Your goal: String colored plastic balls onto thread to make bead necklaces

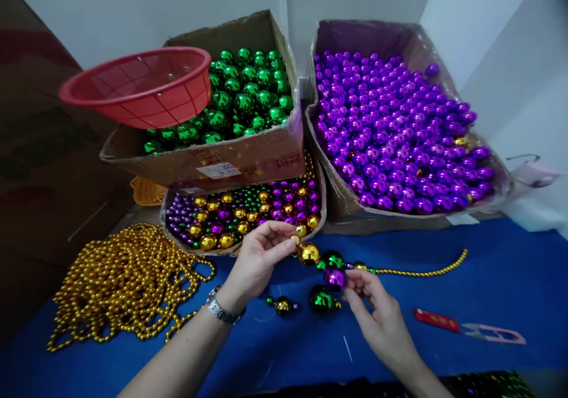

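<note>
Boxes: I count three cardboard boxes at the back of the table: one of green balls [248,93], one of purple balls [390,132], and a low box of mixed balls [242,212] in gold, purple and green tucked under the green one.
Baskets: two; a red basket [142,87] sits tilted on the green box's left edge, and an orange basket [146,192] peeks out below it.
Strands: one big heap of gold bead chain [124,280] at left; one bead string [355,266] in my hands.
Loose balls: two on the cloth, a small dark one [283,306] and a green one [322,298], just below the string.
Tools: one pair of snips [492,332], with a red item [437,320] beside it, at right.
Surface: blue table cover [510,280]; pale walls behind, a dark panel at far left.
Left hand [260,256]: fingers pinched closed on the string's left end, beside a large gold ball [309,252]; watch [219,308] on the wrist.
Right hand [377,309]: fingertips closed on a purple ball [335,278] of the string.
String axis: runs left to right, just in front of the mixed box; its thin gold tail points right and curls slightly upward.
</note>
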### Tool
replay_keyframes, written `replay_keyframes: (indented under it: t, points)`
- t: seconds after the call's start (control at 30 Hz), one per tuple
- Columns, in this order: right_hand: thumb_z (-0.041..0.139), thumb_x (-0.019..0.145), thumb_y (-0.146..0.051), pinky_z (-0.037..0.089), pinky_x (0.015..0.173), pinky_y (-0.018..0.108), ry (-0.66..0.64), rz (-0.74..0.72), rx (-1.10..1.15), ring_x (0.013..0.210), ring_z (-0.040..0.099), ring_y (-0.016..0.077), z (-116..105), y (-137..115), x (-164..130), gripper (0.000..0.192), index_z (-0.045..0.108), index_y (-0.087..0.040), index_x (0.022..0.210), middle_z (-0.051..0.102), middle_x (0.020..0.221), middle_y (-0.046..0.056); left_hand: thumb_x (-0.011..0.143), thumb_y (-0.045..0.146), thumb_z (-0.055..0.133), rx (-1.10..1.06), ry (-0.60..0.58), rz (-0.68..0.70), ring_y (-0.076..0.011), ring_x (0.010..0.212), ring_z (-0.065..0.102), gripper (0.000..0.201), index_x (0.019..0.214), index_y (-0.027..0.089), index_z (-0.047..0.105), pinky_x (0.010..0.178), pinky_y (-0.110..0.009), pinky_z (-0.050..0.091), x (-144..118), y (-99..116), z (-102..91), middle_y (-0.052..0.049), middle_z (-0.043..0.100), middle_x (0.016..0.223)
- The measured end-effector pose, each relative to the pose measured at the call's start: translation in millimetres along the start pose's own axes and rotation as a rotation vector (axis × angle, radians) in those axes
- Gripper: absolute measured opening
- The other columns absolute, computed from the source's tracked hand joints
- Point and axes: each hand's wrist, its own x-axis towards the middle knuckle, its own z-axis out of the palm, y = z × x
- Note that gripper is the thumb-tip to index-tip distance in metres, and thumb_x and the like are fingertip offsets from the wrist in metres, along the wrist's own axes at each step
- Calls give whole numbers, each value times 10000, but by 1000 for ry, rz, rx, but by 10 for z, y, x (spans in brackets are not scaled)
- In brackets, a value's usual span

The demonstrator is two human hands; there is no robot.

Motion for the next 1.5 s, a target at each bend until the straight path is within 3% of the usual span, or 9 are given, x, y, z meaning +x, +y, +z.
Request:
replay_keyframes:
  t: [0.27,0.4,0.53,0.73,0.87,1.07,1.23,1.37,1.5]
  points:
    - [503,884,-413,531,782,322,-14,155,287,904,630,194,-33,372,-50,322,486,-193,1119,634,982,80,734,232,707,57,-121,-49,-134,736,607,169,866,140,656,692,-241,494,-76,-280,341,-43,666,831]
    - [474,885,-361,533,784,333,-17,171,226,926,642,203,-13,583,-145,282,503,-184,1102,644,1010,90,729,255,703,160,-209,-10,-166,751,614,149,811,134,670,702,-275,497,-134,-509,496,-63,661,842]
    - [526,809,-234,527,766,339,-22,147,95,925,630,219,-171,661,-202,314,573,-206,1117,637,1052,72,778,262,649,307,-310,59,-187,801,604,117,770,147,666,720,-278,473,-172,-661,596,-81,652,872]
    - [477,871,-271,534,659,286,27,90,-26,865,628,204,-511,257,-108,324,557,-232,1183,615,1085,77,813,277,601,464,-405,122,-166,714,590,133,793,160,660,669,-252,439,-145,-426,759,-55,655,779]
    - [447,915,-282,515,727,300,-3,-97,-151,796,631,186,-498,-52,-17,294,565,-230,1179,631,1028,68,823,285,585,443,-446,173,-172,726,595,146,822,154,650,664,-254,451,-84,-235,900,-61,655,803]
    - [420,935,-270,506,765,318,-46,-176,-237,831,633,203,-392,117,-29,232,631,-225,1021,661,935,64,827,280,582,407,-396,184,-169,702,601,145,806,149,640,647,-257,475,-31,-181,991,-56,653,774]
    - [412,932,-349,516,621,271,30,-27,-207,702,635,185,-433,200,-73,254,616,-217,1006,671,844,61,847,275,553,346,-383,173,-209,968,592,336,1169,182,526,839,-314,473,-92,-472,946,-101,626,1077]
    - [411,929,-409,457,476,216,92,106,-36,472,543,115,-451,165,-73,271,564,-208,1027,634,707,13,771,301,635,697,-656,237,-265,1088,529,566,1291,197,436,925,-372,417,-181,-898,880,-128,559,1223]
    - [449,911,-445,383,402,190,135,156,89,388,460,85,-429,196,-62,268,534,-204,993,541,564,-43,772,337,608,1080,-793,283,-273,947,569,511,1231,171,461,823,-382,443,-239,-1177,861,-127,619,1066]
